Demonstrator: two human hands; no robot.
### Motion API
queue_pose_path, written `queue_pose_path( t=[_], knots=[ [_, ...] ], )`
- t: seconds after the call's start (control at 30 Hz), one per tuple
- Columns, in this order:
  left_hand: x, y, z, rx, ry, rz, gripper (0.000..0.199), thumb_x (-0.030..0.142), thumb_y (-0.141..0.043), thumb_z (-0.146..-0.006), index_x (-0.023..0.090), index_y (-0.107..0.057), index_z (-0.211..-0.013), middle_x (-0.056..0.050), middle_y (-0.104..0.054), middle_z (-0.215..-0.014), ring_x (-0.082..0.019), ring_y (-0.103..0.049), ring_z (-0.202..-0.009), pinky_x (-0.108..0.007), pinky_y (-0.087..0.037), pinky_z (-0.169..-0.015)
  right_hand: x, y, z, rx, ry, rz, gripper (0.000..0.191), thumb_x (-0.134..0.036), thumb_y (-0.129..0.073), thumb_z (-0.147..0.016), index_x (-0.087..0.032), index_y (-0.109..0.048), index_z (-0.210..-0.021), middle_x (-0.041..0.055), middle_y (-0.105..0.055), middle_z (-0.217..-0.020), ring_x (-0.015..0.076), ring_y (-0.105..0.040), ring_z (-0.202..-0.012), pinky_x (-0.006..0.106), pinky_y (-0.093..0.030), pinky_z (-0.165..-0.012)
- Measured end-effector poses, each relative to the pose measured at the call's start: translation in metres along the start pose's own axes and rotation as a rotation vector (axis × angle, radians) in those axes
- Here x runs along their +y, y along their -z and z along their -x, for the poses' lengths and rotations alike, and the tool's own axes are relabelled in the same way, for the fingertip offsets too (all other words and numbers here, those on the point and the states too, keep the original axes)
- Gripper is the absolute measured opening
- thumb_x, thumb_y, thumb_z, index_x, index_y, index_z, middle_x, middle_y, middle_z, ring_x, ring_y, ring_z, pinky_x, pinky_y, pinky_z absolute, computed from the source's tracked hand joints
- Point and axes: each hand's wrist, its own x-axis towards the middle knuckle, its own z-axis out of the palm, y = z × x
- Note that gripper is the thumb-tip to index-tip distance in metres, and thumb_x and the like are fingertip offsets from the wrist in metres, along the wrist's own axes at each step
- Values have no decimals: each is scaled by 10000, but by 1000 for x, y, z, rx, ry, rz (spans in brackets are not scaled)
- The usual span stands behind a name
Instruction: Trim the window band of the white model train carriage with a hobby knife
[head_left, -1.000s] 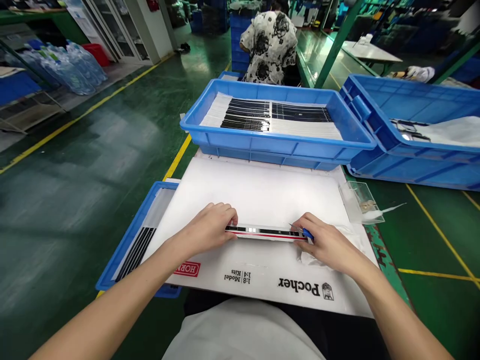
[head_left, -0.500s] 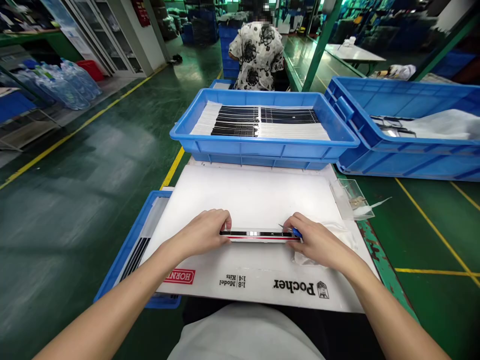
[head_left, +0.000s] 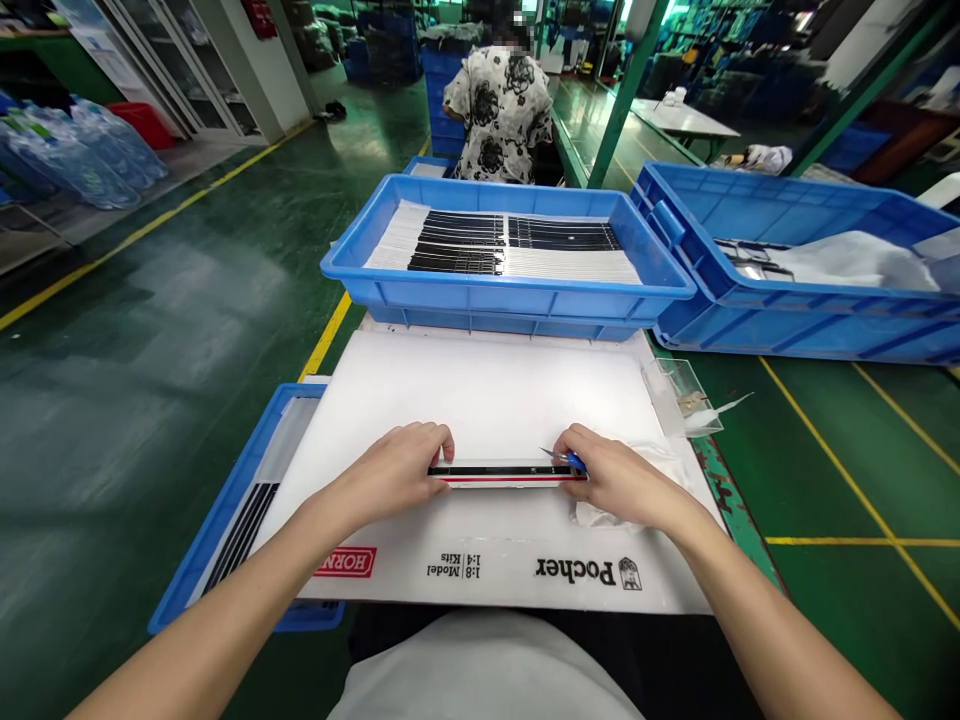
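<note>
A long, thin strip, black with a red line and a white edge, lies level across the middle of the white board. My left hand pinches its left end between thumb and fingers. At the right end, my right hand grips the strip and also keeps a small blue-handled tool in its fingers, its thin pointed tip sticking out to the left. A crumpled white cloth lies under and beside my right hand.
Behind the board stands a blue tray of black strips on white sheets. Another blue bin is at the right, a lower blue tray at the left. A clear box sits at the board's right edge. A person sits beyond.
The whole view has shifted slightly, so things appear a little further left. Both hands still hold the strip, and the bright reflection on its black face has gone.
</note>
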Motion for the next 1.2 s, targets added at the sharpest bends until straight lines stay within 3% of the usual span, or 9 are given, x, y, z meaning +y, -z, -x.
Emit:
queue_pose_path(
  t=[0.33, 0.7, 0.87, 1.03, 1.2],
  knots=[
    [-8, -7, -10, -15, -26, 28, 150, 266, -627, -820, 257, -630, -970, -46, -698, -994, -275, -651, -912, -358, -441, -732, -3, 8, -8, -36, 8, -13, 285, -344, -706, -1038, -171, -675, -1263, 89, -698, -1242, 239, -707, -1050, 444, -617, -909],
    [-9, -10, -4, 13, -61, 26, 135, 251, -634, -843, 244, -635, -977, -69, -695, -1025, -302, -649, -969, -394, -470, -794, -2, 1, -5, -16, 29, 3, 279, -345, -700, -1041, -172, -672, -1259, 89, -690, -1248, 233, -703, -1034, 434, -617, -896],
    [13, -18, -15, 50, -169, 19, 157, 316, -651, -913, 221, -655, -1038, -84, -698, -1096, -303, -648, -1021, -425, -489, -892, -4, 5, -7, -21, 49, 8, 272, -352, -701, -1041, -164, -676, -1237, 82, -697, -1212, 230, -705, -1015, 427, -617, -881],
    [47, -41, -38, 86, -279, 2, 207, 225, -664, -919, 212, -661, -1126, -96, -698, -1178, -307, -638, -1112, -444, -469, -995, -4, 6, -8, -22, 62, 21, 273, -364, -698, -1041, -162, -680, -1224, 80, -700, -1194, 228, -705, -1005, 426, -615, -878],
    [54, -45, -46, 124, -323, -19, 120, 224, -633, -942, 216, -685, -1051, -91, -713, -1117, -304, -657, -1060, -448, -487, -959, -4, 9, -10, -35, 82, 56, 253, -351, -684, -1056, -159, -687, -1220, 73, -718, -1158, 221, -719, -984, 420, -624, -870]
  ],
)
